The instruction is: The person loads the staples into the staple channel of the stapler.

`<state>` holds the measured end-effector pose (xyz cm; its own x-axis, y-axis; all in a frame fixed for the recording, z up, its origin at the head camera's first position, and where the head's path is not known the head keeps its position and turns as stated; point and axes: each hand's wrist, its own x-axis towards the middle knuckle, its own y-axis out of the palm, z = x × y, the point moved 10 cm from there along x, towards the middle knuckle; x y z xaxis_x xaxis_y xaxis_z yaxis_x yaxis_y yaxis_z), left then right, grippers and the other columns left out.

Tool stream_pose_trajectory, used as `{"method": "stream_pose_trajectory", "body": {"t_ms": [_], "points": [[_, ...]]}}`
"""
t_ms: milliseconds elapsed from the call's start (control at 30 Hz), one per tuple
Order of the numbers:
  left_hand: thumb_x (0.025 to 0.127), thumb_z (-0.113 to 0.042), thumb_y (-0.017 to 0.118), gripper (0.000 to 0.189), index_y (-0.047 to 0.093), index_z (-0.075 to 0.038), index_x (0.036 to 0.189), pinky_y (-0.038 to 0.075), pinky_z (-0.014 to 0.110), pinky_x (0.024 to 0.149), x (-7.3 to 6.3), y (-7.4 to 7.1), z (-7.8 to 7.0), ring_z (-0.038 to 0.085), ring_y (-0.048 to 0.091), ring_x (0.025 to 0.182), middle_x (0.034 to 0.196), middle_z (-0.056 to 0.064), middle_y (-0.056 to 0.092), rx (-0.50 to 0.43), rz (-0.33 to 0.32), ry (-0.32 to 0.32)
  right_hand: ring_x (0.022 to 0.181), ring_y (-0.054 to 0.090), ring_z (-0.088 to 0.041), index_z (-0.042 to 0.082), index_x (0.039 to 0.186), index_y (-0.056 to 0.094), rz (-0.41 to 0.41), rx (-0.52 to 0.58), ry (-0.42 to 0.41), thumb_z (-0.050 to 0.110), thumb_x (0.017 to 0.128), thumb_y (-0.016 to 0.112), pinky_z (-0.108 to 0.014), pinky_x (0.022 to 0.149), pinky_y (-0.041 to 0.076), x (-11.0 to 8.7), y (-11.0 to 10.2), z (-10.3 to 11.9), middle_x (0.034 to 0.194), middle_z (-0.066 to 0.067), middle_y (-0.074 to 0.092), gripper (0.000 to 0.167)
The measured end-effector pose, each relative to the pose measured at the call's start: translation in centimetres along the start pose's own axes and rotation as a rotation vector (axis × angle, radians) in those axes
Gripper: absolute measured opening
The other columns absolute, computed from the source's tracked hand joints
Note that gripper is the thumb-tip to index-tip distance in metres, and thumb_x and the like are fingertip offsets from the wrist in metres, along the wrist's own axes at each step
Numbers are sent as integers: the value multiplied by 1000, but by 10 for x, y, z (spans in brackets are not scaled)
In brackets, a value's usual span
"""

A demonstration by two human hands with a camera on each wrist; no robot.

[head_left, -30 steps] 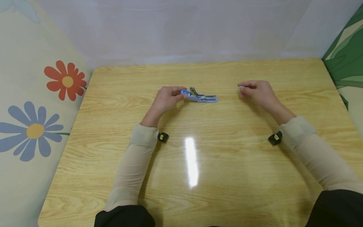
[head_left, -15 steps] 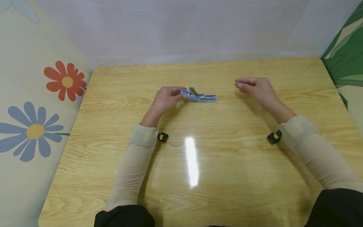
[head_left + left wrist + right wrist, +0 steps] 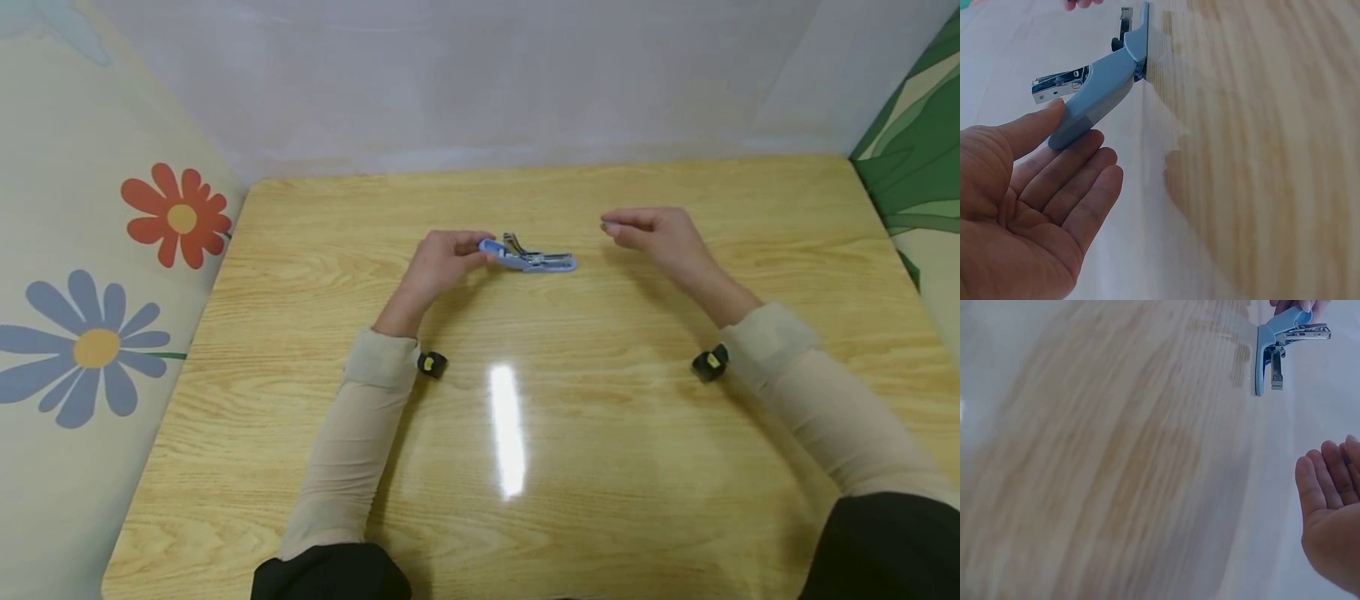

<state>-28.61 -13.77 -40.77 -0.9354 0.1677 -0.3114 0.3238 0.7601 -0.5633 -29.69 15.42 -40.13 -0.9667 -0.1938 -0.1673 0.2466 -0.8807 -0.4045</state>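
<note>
Blue stapler [image 3: 1100, 87] — metal channel [image 3: 552, 260] exposed, contents unclear — pinched by left hand [image 3: 441, 262]; right hand [image 3: 667, 237] pinches grey piece [image 3: 606, 226].

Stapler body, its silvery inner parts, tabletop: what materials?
Stapler body: probably plastic, smooth light blue with a soft sheen; painted metal possible.
Silvery inner parts: likely bare metal, shiny with bright glints.
Tabletop: glossy, with strong glare; wood-grain pattern, but solid wood or laminate, can't tell.

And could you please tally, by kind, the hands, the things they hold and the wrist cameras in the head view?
Hands: 2 (left hand, right hand)
Stapler: 1
Small piece, too small to identify: 1
Wrist cameras: 2 (left camera, right camera)
Total: 6
</note>
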Motion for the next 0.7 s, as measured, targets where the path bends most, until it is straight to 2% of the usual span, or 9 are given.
{"method": "stream_pose_trajectory", "body": {"t_ms": [233, 467, 700], "points": [[99, -30, 68, 40, 65, -20, 138, 53, 39, 99, 0, 1, -1, 22, 63, 124, 132, 7, 70, -1, 2, 3, 125, 62, -19, 15, 134, 68, 31, -24, -26, 37, 99, 66, -39, 108, 48, 6, 15, 6, 137, -6, 67, 41], [99, -30, 68, 41, 64, -19, 138, 54, 38, 98, 0, 2, -1, 21, 64, 123, 132, 8, 70, 4, 7, 12, 129, 61, -22, 15, 131, 70, 60, -53, -25, 35, 99, 66, -41, 108, 48, 9, 30, 7, 137, -7, 67, 38], [99, -29, 68, 40, 65, -19, 137, 54, 37, 96, 0, 1, 1, 21, 65, 122, 130, 7, 71, 6, 1, 20, 136, 55, -24, 16, 130, 71, 104, -97, -36, 33, 99, 67, -44, 113, 43, 12, 44, 7, 140, -7, 65, 35]]}}
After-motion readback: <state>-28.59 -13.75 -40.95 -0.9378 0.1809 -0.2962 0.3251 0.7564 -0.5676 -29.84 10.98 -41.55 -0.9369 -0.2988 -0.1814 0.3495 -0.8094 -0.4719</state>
